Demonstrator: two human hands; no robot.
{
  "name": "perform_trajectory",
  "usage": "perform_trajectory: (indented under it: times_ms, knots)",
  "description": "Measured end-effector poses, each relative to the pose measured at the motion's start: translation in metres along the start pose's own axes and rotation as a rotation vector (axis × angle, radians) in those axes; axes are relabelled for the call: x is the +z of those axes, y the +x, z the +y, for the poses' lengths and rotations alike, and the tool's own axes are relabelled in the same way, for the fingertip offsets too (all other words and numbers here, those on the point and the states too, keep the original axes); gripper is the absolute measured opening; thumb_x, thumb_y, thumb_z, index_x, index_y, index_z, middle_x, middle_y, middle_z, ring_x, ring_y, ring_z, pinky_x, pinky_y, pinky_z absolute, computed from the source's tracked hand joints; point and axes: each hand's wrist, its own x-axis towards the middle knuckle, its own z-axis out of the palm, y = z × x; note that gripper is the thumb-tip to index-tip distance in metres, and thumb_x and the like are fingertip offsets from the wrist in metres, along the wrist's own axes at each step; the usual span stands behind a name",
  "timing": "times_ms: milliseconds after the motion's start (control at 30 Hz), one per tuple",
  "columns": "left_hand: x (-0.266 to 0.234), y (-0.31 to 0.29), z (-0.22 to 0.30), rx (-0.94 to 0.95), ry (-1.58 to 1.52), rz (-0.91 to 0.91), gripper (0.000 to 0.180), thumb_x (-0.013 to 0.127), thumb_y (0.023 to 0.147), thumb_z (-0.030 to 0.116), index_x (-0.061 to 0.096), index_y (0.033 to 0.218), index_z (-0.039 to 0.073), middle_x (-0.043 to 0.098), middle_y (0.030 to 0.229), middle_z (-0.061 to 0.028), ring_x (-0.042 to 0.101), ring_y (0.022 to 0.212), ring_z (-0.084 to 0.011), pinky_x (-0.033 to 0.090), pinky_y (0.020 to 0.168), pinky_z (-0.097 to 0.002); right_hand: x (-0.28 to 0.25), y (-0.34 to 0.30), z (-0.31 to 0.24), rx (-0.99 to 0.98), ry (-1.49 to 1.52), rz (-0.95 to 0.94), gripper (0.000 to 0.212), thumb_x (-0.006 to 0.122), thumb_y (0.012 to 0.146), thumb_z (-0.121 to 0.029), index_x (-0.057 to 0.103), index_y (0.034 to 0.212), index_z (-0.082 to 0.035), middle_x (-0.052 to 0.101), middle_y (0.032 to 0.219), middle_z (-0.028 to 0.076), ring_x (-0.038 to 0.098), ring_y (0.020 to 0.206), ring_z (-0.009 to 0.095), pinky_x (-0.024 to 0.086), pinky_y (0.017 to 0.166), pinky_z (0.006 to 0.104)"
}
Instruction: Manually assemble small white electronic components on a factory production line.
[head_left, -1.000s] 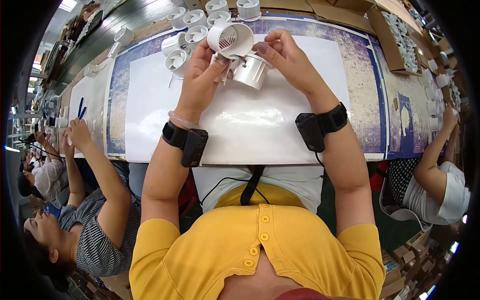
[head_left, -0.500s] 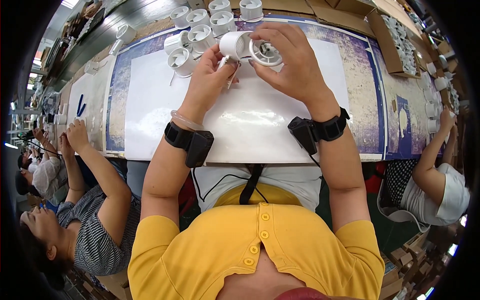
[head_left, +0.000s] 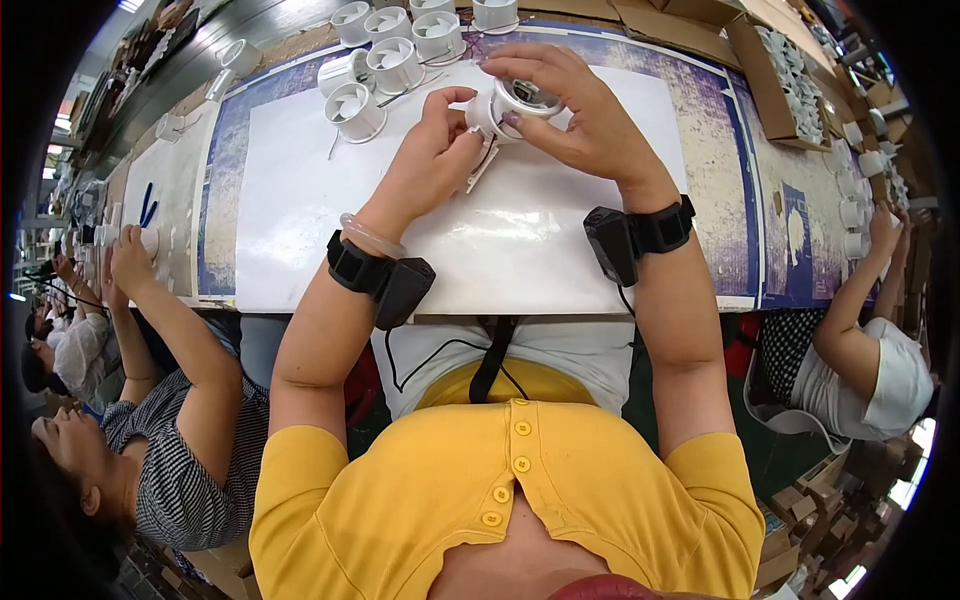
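Observation:
My right hand [head_left: 585, 125] curls around a white round plastic housing [head_left: 484, 114], its thumb on the near side of the rim and fingers over the top. The housing's open round end faces up, and small dark parts show inside. My left hand [head_left: 432, 155] is closed at the left side of the same housing, thumb and fingers pinched near its lower edge. Below the pinch a narrow white strip-like piece [head_left: 481, 170] sticks out toward me; whether it is joined to the housing is hidden. Several white fan units [head_left: 394, 66] with blades inside stand just beyond my left hand.
A white sheet [head_left: 300, 220] covers the worktop before me. At the far right stands a cardboard box [head_left: 765, 95] full of small white parts. Blue-handled pliers [head_left: 148, 205] lie to the left. Co-workers sit at both sides, and a person's hand [head_left: 130, 262] works at the left.
My left fingers have shifted along the housing, from its far side to its lower left. The housing has turned and its open end tilts more upward. The view has shifted slightly.

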Motion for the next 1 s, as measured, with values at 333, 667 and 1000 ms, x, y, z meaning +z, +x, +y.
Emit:
perform_trajectory:
  times_ms: [333, 667, 1000]
  knots:
    - [0.003, -0.002, 0.006, 0.6, 0.793, 0.401, 0.017, 0.069, 0.072, 0.015, 0.063, 0.086, 0.007, 0.059, 0.108, -0.0125, 0.051, 0.104, -0.0294, 0.041, 0.088, -0.0382, 0.016, 0.001, 0.008, 0.084, -0.019, 0.094, 0.041, 0.065, 0.079, -0.011, 0.06, 0.12, -0.011, 0.056, 0.124, 0.009, 0.05, 0.118, 0.026, 0.038, 0.101, 0.0358]
    - [-0.002, 0.003, -0.002, 0.466, 0.679, 0.384, 0.008, 0.068, 0.072, 0.008, 0.064, 0.079, 0.008, 0.061, 0.098, -0.0061, 0.053, 0.1, -0.0294, 0.041, 0.087, -0.0372, 0.023, 0.003, 0.009, 0.107, -0.027, 0.085, 0.037, 0.067, 0.085, -0.021, 0.061, 0.12, -0.013, 0.054, 0.127, 0.008, 0.05, 0.118, 0.026, 0.038, 0.1, 0.0362]
    - [-0.011, -0.005, 0.012, 0.609, 0.879, 0.29, 0.009, 0.066, 0.072, 0.004, 0.064, 0.08, 0.007, 0.06, 0.099, -0.0059, 0.053, 0.1, -0.0304, 0.045, 0.086, -0.0378, 0.018, 0.004, 0.009, -0.008, -0.079, -0.085, 0.038, 0.059, 0.089, -0.017, 0.058, 0.127, -0.016, 0.05, 0.133, 0.008, 0.045, 0.123, 0.025, 0.032, 0.104, 0.0369]
